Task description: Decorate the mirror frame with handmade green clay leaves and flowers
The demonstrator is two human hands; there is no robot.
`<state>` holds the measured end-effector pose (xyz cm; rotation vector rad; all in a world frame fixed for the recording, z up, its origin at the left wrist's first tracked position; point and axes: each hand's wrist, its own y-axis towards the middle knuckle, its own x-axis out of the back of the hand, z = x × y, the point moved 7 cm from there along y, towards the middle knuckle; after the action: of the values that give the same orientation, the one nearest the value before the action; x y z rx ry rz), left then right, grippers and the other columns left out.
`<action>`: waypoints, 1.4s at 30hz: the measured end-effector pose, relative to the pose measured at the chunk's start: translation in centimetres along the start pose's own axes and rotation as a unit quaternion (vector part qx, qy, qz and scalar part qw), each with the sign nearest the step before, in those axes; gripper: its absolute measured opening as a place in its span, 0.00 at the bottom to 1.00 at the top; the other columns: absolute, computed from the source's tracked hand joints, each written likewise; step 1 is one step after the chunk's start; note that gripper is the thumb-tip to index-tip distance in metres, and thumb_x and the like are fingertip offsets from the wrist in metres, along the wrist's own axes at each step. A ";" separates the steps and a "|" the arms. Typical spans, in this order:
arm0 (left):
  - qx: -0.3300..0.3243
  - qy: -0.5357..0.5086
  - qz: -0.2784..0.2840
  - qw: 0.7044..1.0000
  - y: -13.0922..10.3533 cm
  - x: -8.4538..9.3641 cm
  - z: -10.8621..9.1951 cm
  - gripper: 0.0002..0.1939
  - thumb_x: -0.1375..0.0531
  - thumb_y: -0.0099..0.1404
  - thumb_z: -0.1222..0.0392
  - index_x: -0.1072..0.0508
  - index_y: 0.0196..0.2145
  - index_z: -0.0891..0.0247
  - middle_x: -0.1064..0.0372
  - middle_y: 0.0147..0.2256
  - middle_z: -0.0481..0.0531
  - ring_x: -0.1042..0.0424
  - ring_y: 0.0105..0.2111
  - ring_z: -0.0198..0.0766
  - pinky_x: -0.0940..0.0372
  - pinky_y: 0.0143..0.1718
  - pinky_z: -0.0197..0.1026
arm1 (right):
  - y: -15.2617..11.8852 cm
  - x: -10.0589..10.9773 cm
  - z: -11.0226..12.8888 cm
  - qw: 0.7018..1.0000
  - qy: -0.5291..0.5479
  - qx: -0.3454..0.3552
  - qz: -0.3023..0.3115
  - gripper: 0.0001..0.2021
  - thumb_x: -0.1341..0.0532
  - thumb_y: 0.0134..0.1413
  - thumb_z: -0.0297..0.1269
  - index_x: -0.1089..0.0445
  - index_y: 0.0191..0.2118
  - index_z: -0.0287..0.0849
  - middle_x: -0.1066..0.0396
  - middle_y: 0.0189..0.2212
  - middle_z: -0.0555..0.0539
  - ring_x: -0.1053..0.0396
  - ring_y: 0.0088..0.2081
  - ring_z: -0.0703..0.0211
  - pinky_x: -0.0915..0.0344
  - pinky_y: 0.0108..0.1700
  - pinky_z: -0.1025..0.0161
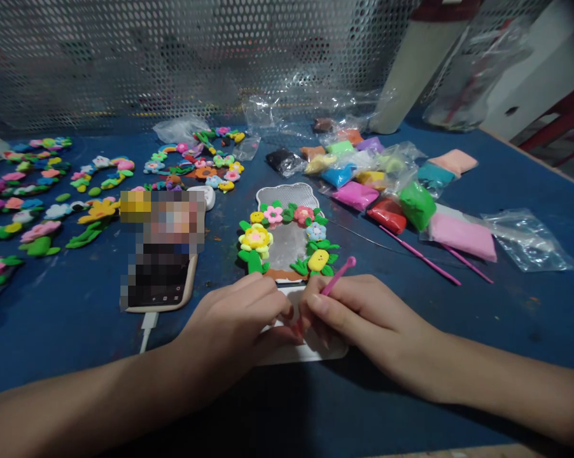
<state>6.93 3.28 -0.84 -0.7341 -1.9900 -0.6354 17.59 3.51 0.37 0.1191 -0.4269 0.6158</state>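
My right hand [349, 308] grips a slim pink clay modelling tool [338, 275], its rounded end sticking up past the fingers. My left hand [244, 315] is closed, thumb and fingertips meeting close to the right fingers. A small reddish bit shows between the two hands; whether it is clay or the tool's tip I cannot tell. Both hands are over a white board [310, 354] lying on the table. Just beyond them is a small mirror [287, 247] edged with clay flowers, green leaves and a brown strip, with a silvery scalloped piece [289, 194] behind it.
Left of the hands lies a phone [160, 280] with a white charging cable [147, 331]. Many clay flower pieces [43, 235] cover the left side. Packets of coloured clay [356, 196] and two pink tools [425, 259] lie right. A perforated metal panel [172, 63] stands behind.
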 end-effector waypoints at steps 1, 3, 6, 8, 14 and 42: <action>-0.001 0.003 0.001 1.000 0.0 0.0 0.0 0.13 0.48 0.66 0.52 0.31 0.29 0.60 0.35 0.27 0.47 0.37 0.30 0.36 0.44 0.30 0.36 | 0.0 -0.1 0.1 1.000 0.002 0.001 0.004 0.17 0.54 0.64 0.37 0.38 0.25 0.40 0.38 0.22 0.52 0.41 0.25 0.66 0.43 0.30 0.68; -0.003 0.008 0.002 1.000 0.0 0.1 -0.1 0.12 0.47 0.66 0.53 0.31 0.28 0.60 0.35 0.27 0.46 0.36 0.31 0.36 0.44 0.30 0.36 | 0.0 -0.1 0.2 1.000 0.009 0.005 0.010 0.17 0.54 0.64 0.36 0.37 0.25 0.39 0.36 0.23 0.51 0.39 0.26 0.66 0.42 0.31 0.68; -0.011 -0.001 0.001 1.000 0.0 0.2 -0.3 0.11 0.46 0.66 0.54 0.31 0.29 0.60 0.34 0.28 0.46 0.36 0.32 0.36 0.43 0.30 0.35 | 0.1 -0.1 0.1 1.000 0.017 -0.011 0.007 0.18 0.53 0.64 0.37 0.36 0.25 0.39 0.37 0.22 0.52 0.40 0.26 0.66 0.43 0.30 0.68; -0.016 -0.012 0.001 1.000 0.0 0.3 -0.4 0.09 0.45 0.65 0.55 0.31 0.30 0.61 0.33 0.30 0.46 0.35 0.33 0.35 0.42 0.31 0.35 | 0.1 0.0 -0.4 0.999 0.026 -0.041 -0.001 0.19 0.53 0.64 0.39 0.35 0.25 0.39 0.39 0.20 0.53 0.42 0.24 0.67 0.45 0.27 0.69; -0.019 0.001 -0.011 1.000 0.2 0.3 -0.5 0.10 0.46 0.66 0.54 0.30 0.31 0.61 0.34 0.29 0.47 0.35 0.31 0.35 0.42 0.30 0.35 | 0.0 -0.1 -1.5 0.989 0.110 -0.100 -0.020 0.20 0.52 0.63 0.44 0.34 0.26 0.39 0.40 0.19 0.54 0.43 0.21 0.69 0.46 0.23 0.70; -0.011 -0.022 0.011 1.000 0.0 0.1 -0.2 0.08 0.46 0.66 0.56 0.32 0.31 0.59 0.34 0.30 0.45 0.36 0.32 0.34 0.42 0.32 0.35 | 0.0 -0.1 -1.2 0.996 0.066 -0.061 -0.010 0.19 0.53 0.64 0.41 0.36 0.24 0.40 0.40 0.20 0.53 0.43 0.23 0.69 0.45 0.25 0.71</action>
<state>7.04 3.21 -0.70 -0.7888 -2.0142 -0.6337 17.88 3.71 -0.74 -0.0331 -0.3330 0.5732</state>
